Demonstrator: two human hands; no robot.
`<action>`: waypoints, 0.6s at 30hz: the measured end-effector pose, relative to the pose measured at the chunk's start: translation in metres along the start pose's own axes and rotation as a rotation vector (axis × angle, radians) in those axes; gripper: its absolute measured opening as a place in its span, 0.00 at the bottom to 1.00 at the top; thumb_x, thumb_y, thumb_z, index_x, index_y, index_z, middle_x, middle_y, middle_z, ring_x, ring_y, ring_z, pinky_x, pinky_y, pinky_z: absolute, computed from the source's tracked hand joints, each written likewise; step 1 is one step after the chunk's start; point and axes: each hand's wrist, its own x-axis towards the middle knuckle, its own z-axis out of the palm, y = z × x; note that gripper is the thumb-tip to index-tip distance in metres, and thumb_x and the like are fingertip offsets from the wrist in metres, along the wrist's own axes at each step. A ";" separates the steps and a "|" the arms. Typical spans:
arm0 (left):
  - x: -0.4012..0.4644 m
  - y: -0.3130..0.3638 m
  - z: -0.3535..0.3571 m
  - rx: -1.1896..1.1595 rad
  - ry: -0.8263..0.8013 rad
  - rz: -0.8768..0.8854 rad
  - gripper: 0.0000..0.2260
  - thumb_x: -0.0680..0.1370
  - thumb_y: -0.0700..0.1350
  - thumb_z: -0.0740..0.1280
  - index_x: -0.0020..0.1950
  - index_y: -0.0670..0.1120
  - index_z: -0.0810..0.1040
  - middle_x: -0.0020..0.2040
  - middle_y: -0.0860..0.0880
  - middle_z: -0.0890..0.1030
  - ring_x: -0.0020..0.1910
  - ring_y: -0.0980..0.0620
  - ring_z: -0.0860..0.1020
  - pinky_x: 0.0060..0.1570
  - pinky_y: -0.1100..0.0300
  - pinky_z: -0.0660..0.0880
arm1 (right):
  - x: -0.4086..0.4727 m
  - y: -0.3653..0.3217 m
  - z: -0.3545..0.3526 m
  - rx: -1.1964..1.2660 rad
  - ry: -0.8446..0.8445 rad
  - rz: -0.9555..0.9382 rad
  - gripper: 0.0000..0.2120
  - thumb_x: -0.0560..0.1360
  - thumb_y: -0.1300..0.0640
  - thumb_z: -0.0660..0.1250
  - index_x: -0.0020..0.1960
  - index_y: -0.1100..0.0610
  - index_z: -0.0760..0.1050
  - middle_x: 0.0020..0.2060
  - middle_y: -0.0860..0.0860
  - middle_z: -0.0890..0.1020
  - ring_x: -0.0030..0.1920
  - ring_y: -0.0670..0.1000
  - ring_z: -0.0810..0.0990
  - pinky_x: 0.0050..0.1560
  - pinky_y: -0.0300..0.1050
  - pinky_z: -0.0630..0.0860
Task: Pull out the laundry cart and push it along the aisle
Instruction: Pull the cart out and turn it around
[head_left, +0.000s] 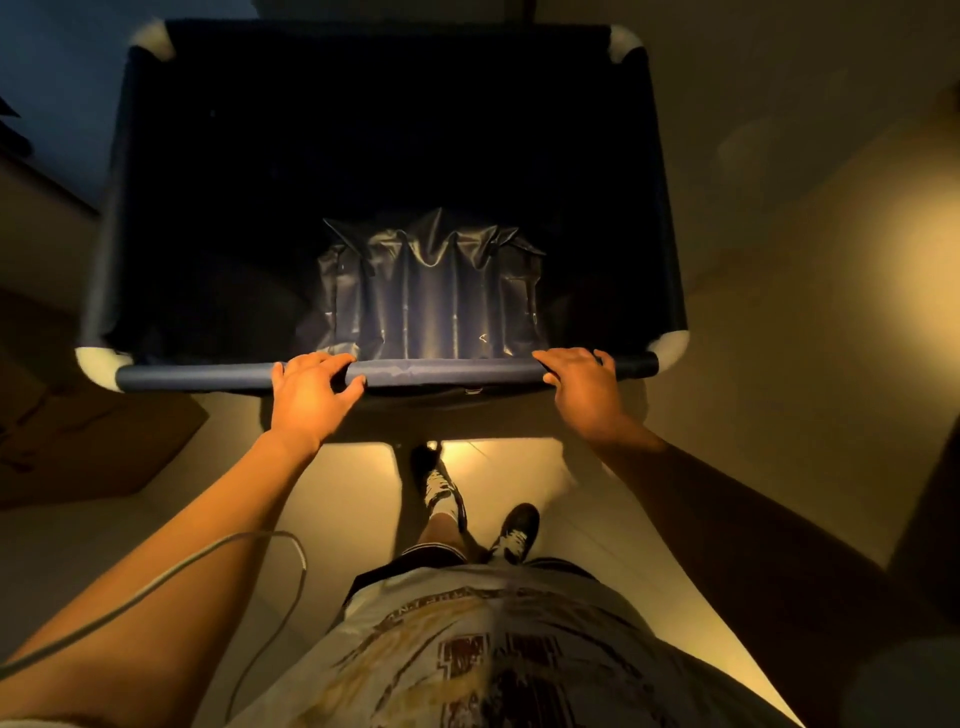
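The laundry cart (447, 370) is a large dark-blue fabric bin with white corner joints, seen from above straight ahead of me. Its inside is dark; crumpled blue liner shows against the near wall. My left hand (309, 387) is wrapped over the near rim bar left of centre, thumb under the bar. My right hand (582, 379) lies over the same bar right of centre, fingers curled on top. Both arms reach forward from the bottom of the view.
Flat brown cardboard (98, 447) lies on the floor at the left. A pale wall (810, 218) runs along the right of the cart. My feet in dark shoes (514, 530) stand on the lit floor behind the cart. A thin cable (223, 545) crosses my left forearm.
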 end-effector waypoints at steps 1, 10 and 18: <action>-0.002 0.007 0.002 0.004 -0.013 0.009 0.19 0.80 0.56 0.67 0.69 0.50 0.79 0.62 0.45 0.82 0.65 0.41 0.76 0.72 0.36 0.64 | -0.005 0.007 0.000 0.003 -0.006 0.015 0.22 0.82 0.61 0.61 0.73 0.45 0.70 0.70 0.49 0.77 0.72 0.53 0.71 0.75 0.57 0.57; -0.023 0.053 0.018 -0.006 -0.077 0.075 0.20 0.80 0.56 0.67 0.69 0.51 0.79 0.62 0.44 0.82 0.65 0.41 0.76 0.74 0.34 0.62 | -0.058 0.057 0.011 0.030 -0.035 0.120 0.24 0.81 0.61 0.62 0.74 0.44 0.69 0.71 0.47 0.75 0.73 0.51 0.69 0.77 0.57 0.55; -0.039 0.076 0.032 0.021 -0.148 0.121 0.20 0.80 0.58 0.67 0.70 0.52 0.78 0.63 0.45 0.81 0.66 0.42 0.76 0.73 0.34 0.64 | -0.112 0.083 0.030 0.048 0.066 0.161 0.26 0.78 0.61 0.66 0.73 0.43 0.69 0.70 0.45 0.76 0.72 0.49 0.70 0.76 0.54 0.56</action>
